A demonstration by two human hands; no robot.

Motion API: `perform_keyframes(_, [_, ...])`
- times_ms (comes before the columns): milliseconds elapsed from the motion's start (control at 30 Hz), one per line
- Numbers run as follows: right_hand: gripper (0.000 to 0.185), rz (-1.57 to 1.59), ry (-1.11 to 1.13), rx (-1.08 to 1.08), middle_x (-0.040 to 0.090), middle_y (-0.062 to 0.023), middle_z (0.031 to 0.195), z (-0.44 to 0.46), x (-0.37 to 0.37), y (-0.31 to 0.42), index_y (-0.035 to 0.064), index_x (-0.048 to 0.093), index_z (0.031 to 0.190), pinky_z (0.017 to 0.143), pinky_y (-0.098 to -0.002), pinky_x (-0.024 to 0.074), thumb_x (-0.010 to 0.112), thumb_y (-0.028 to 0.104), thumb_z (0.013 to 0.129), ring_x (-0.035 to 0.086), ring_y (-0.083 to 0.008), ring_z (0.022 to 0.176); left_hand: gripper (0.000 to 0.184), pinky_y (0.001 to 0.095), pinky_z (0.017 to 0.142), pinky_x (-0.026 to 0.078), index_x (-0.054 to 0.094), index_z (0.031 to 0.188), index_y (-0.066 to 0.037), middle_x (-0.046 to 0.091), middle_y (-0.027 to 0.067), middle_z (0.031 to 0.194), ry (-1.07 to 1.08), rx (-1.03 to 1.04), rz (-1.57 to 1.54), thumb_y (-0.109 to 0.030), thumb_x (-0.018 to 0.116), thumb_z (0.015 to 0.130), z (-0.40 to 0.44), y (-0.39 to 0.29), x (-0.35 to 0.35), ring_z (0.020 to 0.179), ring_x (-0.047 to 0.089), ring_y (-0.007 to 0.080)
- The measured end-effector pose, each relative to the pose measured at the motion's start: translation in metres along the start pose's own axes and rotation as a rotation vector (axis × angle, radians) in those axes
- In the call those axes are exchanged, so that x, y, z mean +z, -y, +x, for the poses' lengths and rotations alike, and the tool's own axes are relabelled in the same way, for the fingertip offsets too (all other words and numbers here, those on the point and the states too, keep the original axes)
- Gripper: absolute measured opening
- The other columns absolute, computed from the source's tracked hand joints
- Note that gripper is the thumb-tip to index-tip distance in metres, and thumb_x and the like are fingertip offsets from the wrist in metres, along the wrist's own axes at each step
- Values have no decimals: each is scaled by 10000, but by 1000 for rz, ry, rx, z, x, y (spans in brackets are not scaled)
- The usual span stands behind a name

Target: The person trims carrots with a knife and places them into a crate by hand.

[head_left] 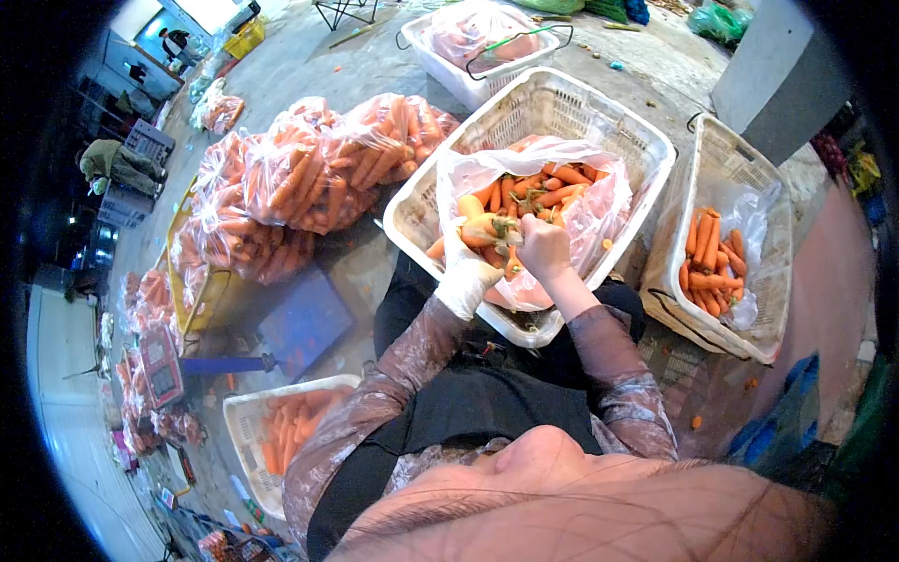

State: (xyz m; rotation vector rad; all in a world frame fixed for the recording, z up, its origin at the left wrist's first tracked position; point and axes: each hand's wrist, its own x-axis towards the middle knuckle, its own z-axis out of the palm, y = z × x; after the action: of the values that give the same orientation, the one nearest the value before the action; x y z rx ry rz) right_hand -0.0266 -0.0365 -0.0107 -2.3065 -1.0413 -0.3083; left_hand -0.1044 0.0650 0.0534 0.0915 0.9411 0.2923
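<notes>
Grey concrete floor (304, 61); bagged carrots (290, 178) heaped beside a white crate (571, 103). Open plastic bag (597, 232) of orange carrots (562, 194) inside. Near the crate's left corner, gloved left hand (470, 270) clasps a pale carrot (479, 230); right hand (543, 247) curled at its stem end, grip unclear to me.

1. Long, tapered orange carrots (567, 174) are showing straw-and-green tops (507, 229).
2. The thin, crinkled plastic bag (592, 245) is glowing translucent pinkish-white.
3. The deep rectangular plastic crate (562, 101) is showing white, lattice-patterned.
4. The thin, snug glove (463, 290) is showing plain white.
5. Sheer, long brown sleeves (408, 339) are bearing pale mottling.
</notes>
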Motion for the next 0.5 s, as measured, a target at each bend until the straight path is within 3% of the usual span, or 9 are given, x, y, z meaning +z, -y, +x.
perform_keyframes(100, [120,-197,178,183,658,-142,745,10,17,-20,44,622,762,599,-411,526,613,163,770,663,-309,690,437,289,517,434,550,938,-46,559,85,767,223,-75,51,-441,476,768,34,-7,-26,579,505,195])
perform_keyframes(133, [174,-126,393,466,673,-177,848,14,24,-45,33,678,830,681,-421,534,618,172,746,668,-325,790,463,293,512,423,547,976,-38,569,100,795,165,-64,60,-441,476,760,14,-1,-24,603,518,211])
perform_keyframes(233, [235,-122,416,511,669,-203,888,36,-2,-42,28,693,893,746,-436,522,619,206,759,656,-347,871,534,307,523,454,540,1053,-11,589,117,819,403,-54,180,-442,552,739,-11,5,-30,648,555,230])
perform_keyframes(267, [235,-128,411,501,669,-203,888,35,2,-49,28,693,893,746,-436,522,619,206,759,656,-347,871,512,337,609,513,528,1063,-4,594,127,867,486,-33,207,-381,615,727,-4,0,-33,727,595,239])
perform_keyframes(367, [234,-107,311,467,683,-142,767,31,15,-66,29,694,867,609,-391,519,630,241,791,667,-278,707,603,367,751,532,391,1262,-14,579,124,1022,585,225,467,-169,640,735,-3,-10,-36,854,603,256])
perform_keyframes(400, [228,317,323,541,668,-100,728,31,6,-58,36,693,855,537,-337,478,646,252,796,613,-207,616,693,354,854,496,355,1306,-23,554,120,1110,632,306,711,-138,663,697,13,-22,-46,967,578,248])
perform_keyframes(433, [225,746,326,605,653,-59,689,31,-5,-48,44,693,842,466,-284,437,662,262,801,559,-136,524,693,354,854,496,355,1306,-23,554,120,1110,630,311,705,-138,663,697,18,-19,-49,967,578,248])
perform_keyframes(467, [212,1014,314,681,598,10,702,30,-13,-35,46,678,876,427,-202,340,679,244,801,409,-39,472,738,349,892,470,349,1322,-26,537,122,1151,646,600,808,-109,677,666,23,-16,-50,1013,560,242])
perform_keyframes(500, [212,1016,313,682,598,10,702,29,-19,-24,46,678,876,427,-202,340,679,244,801,409,-39,472,784,345,931,443,343,1338,-29,520,124,1193,654,890,907,-80,691,636,25,-13,-50,1060,543,237])
